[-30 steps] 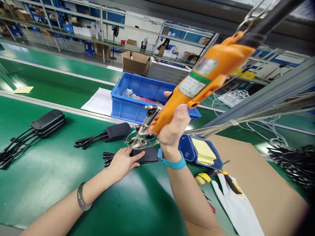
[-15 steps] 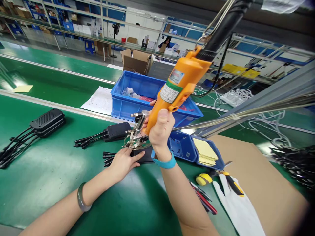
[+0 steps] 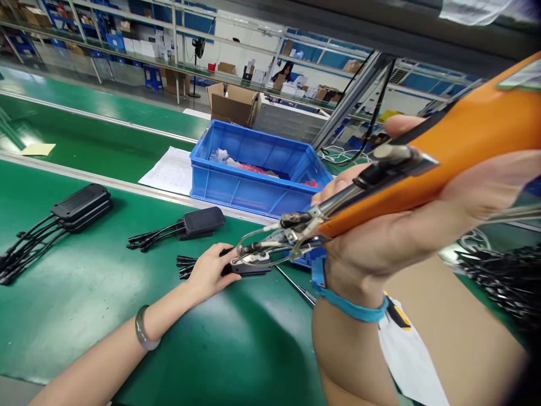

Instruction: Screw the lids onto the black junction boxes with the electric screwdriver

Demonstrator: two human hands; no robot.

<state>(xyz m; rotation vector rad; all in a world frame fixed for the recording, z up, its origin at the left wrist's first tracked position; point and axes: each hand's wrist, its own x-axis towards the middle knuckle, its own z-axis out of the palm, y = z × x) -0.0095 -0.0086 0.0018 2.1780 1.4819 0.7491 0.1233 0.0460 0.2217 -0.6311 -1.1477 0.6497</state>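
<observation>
Far left of the green worktop [image 3: 84, 293]: a stack of black power adapters [image 3: 80, 202] with their cables trailing off toward the edge. Next along, a single black adapter [image 3: 203, 220] lies with its leads pointing left.

Left hand [image 3: 209, 272] lies flat, fingers spread, pressing down on a further black adapter [image 3: 249, 265] — the work piece — which sits on the worktop near centre, its cable ends poking out to the left of the hand. A dark bangle [image 3: 142, 332] is on that forearm.

Behind it, a blue plastic bin [image 3: 253, 169] holding loose white and red items, with a printed sheet [image 3: 169, 172] beside it on the left.

Right hand [image 3: 406, 225] is wrapped tightly around the orange electric screwdriver [image 3: 456, 146], raised close to the camera; its metal nose and wire guard [image 3: 270, 248] point down-left, just above the adapter. Whether the tip touches it cannot be told. A blue wristband [image 3: 350, 301] circles that wrist.

Handling judgement: the adapter looks rigid, light, smooth-cased — likely to slide on the belt, so holding it by flat pressure on the casing, clear of the leads, seems right. The screwdriver looks the heavier item; grip at the barrel mid-body.

Far right: brown cardboard [image 3: 465, 338], a white glove [image 3: 409, 361], a heap of black cables [image 3: 502, 276].
</observation>
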